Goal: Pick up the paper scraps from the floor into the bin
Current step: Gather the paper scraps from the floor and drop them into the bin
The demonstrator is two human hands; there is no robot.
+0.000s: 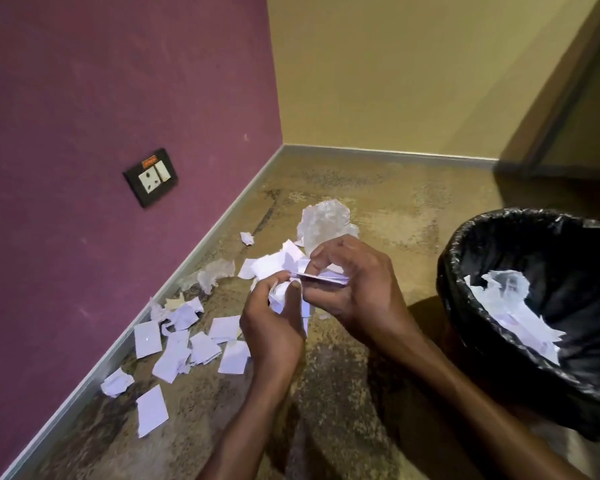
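Observation:
Several white paper scraps (pixel 184 344) lie on the brown floor along the purple wall, with one flat piece (pixel 151 410) nearest me. My left hand (pixel 274 327) is closed around a crumpled wad of scraps (pixel 279 294). Touching it, my right hand (pixel 354 282) pinches a flat stack of scraps (pixel 323 279) by its edge. Both hands hover above the floor, left of the bin (pixel 465 289). The bin has a black liner and holds torn paper (pixel 513 306).
A crumpled clear plastic sheet (pixel 323 223) lies on the floor beyond my hands, and a smaller piece (pixel 215 271) sits by the skirting. A wall socket (pixel 151 176) is on the purple wall. The yellow wall meets it at the corner; a dark door frame (pixel 568 81) stands far right.

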